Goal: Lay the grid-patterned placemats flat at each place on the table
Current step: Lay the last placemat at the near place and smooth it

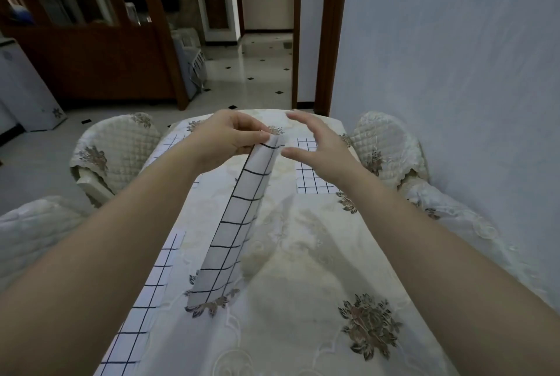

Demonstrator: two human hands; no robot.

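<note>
So the held placemat [236, 224] looks thin and floppy, more like coated paper or soft vinyl than anything stiff. It's bowed along its length and sagging under its own weight, so I'd say very light and easy to crease. The left hand [230, 136] has its fingers [256, 134] pinched on the far short end, up in the air. The right hand [318, 145] is spread and holding nothing, just beside that same end. I can't tell if it's touching.

The mat's long axis runs down the middle of the bench [303, 269], high end toward the far edge. The low end is down near the cloth closer to the near edge, and it looks like it's resting there. It's turned up on edge with the grid face toward the left edge.

My guess is it needs two hands, one on each corner of that far end, or it'll twist when it goes down.

There's already a flat mat [145, 290] along the left edge and another mat [312, 177] toward the far right corner.
</note>
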